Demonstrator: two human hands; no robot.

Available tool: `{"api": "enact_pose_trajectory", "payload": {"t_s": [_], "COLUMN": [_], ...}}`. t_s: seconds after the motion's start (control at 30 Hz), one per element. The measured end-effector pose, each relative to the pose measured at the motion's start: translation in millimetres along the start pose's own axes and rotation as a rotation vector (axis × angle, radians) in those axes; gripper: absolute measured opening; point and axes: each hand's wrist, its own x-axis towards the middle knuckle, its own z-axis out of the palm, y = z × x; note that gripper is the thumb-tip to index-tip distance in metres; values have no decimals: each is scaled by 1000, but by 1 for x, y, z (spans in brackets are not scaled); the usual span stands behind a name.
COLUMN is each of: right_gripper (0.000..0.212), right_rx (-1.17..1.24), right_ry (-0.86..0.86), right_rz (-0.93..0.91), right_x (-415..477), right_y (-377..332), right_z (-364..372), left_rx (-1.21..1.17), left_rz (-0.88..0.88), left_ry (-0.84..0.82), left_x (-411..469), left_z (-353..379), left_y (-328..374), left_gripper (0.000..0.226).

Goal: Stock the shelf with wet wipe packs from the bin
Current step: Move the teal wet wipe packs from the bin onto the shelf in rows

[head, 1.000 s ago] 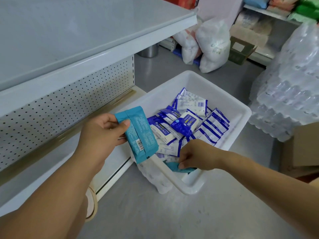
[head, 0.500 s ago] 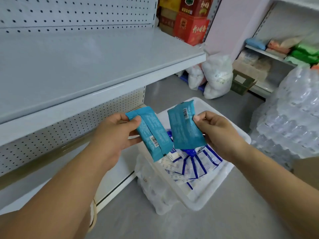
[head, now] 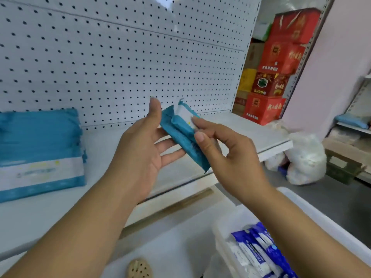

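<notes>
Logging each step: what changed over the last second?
The two teal packs, one lifted from the bin by the right hand, rose to the shelf and came together; the right hand pinches them, the left hand supports them with straight fingers. Blue packs remain in the bin.

Shelf stack of teal packs (head: 40, 149), 9 o'clock: cut by the left edge, print blurred. Bin (head: 341, 219), 5 o'clock: cut by two edges; its blue packs (head: 259, 249) partly behind the right forearm (head: 301, 227). Held teal packs (head: 180, 133): partly covered by right hand (head: 230, 155).
</notes>
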Motion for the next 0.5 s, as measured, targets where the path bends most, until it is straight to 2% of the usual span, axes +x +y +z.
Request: {"api": "enact_pose_trajectory", "payload": {"t_s": [0.07,0.17,0.27,0.37,0.5], "right_gripper": [15,16,16,15,14], "right_rx": [6,80,130,217,436], "right_ry": [-63,-145,-55,54,-19], "right_rz": [-76,-129,-126,64,340], "right_x": [8,21,39,65,86], "right_y": [-7,-19,-29,-43,-67], "right_z": [24,60,94,129,175], "left_rx": [122,214,190,142,96], "left_rz": [67,171,244,342,471], "left_ry": [67,233,327,427,579], "left_x": [-3,-7,-9,-11,-20], "left_z": [-20,-54,-87,-117,-145], "left_y": [18,37,58,78,90], "left_gripper": [50,26,17,14,6]}}
